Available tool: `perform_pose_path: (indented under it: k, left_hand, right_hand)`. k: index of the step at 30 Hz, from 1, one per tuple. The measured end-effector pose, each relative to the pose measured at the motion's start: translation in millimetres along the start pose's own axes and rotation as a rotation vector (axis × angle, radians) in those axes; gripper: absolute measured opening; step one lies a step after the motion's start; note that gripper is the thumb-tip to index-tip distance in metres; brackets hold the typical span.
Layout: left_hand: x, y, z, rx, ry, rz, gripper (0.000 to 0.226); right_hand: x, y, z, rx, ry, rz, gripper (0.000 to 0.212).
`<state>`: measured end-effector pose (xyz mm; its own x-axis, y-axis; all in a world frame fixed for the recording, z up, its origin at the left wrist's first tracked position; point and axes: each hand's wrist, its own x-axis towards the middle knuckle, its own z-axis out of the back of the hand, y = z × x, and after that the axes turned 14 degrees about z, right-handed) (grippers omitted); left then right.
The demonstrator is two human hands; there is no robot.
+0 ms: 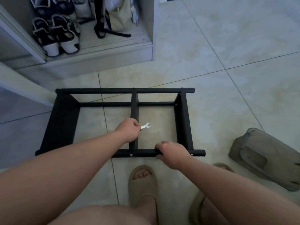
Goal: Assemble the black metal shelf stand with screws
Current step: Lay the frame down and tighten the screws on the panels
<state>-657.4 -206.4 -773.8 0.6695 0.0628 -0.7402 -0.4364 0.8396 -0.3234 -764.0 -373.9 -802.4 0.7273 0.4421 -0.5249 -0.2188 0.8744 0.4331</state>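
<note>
The black metal shelf stand stands on the tiled floor in front of me, seen from above, with long round bars at the far and near sides and flat cross panels between them. Small screw heads show on the near bar. My left hand hovers over the middle cross panel and pinches a small silver wrench by its handle, jaw pointing right. My right hand grips the near round bar close to its right end.
An open cabinet with several shoes and a bag stands at the upper left. A grey-green slipper lies on the floor to the right. My feet in beige slides are just below the stand.
</note>
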Motion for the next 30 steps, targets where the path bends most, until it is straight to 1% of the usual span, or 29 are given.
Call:
perform_pose_path:
  k: [5, 14, 22, 24, 26, 28, 30]
  left_hand:
    - [-2, -23, -16, -0.049, 0.016, 0.001, 0.013]
    - [-11, -89, -66, -0.063, 0.072, -0.083, 0.016]
    - [-20, -131, -106, -0.030, 0.129, -0.152, 0.019]
    - [-17, -134, -106, -0.050, 0.143, -0.150, 0.019]
    - [-12, -134, -103, -0.116, 0.143, -0.128, 0.019]
    - [-4, -130, -97, -0.162, 0.093, -0.120, 0.019]
    - [6, -123, -89, -0.193, 0.035, -0.118, 0.020]
  right_hand:
    - [-17, -23, 7, 0.052, -0.034, -0.066, 0.028]
    - [-68, -87, 17, 0.096, -0.085, -0.194, 0.030]
    - [-110, -134, 19, 0.087, -0.078, -0.253, 0.030]
    - [-112, -141, 19, 0.100, -0.086, -0.245, 0.043]
    - [-110, -142, 17, 0.100, -0.126, -0.188, 0.067]
    - [-102, -139, 15, 0.082, -0.201, -0.107, 0.088]
    - [-91, -137, 14, 0.039, -0.239, -0.041, 0.106]
